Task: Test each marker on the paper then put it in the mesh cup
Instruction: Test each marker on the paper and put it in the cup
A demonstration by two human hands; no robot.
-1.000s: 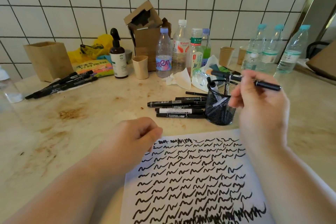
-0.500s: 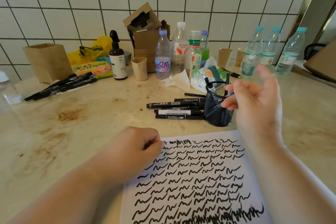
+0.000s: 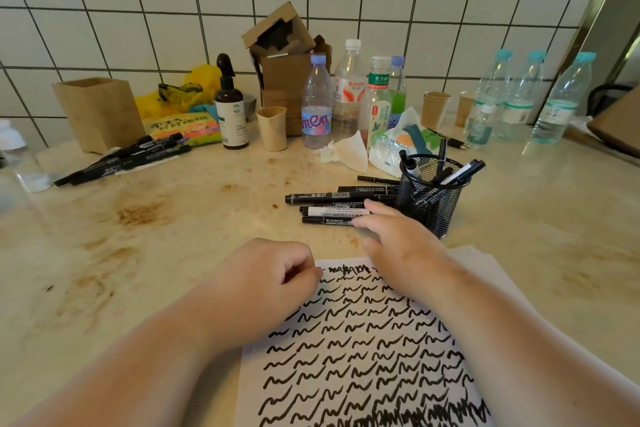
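A white paper [image 3: 363, 357] covered in black squiggles lies in front of me. My left hand [image 3: 263, 284] rests as a loose fist on its top left corner and holds nothing. The black mesh cup [image 3: 429, 201] stands just beyond the paper with several markers standing in it. A pile of black markers [image 3: 329, 206] lies left of the cup. My right hand [image 3: 398, 239] reaches over the near end of that pile, fingers stretched out, fingertips at the nearest markers. No marker is in its grasp.
Another bundle of black markers [image 3: 121, 159] lies at the far left by a brown paper box [image 3: 98, 111]. Bottles [image 3: 346, 94], paper cups [image 3: 272, 128], a pump bottle [image 3: 230, 111], tissue [image 3: 346, 152] and cardboard crowd the tiled wall. Water bottles [image 3: 526, 97] stand far right.
My right hand let go of the marker, which now stands in the mesh cup. The hand then came down and left onto the marker pile. My left hand stayed put.
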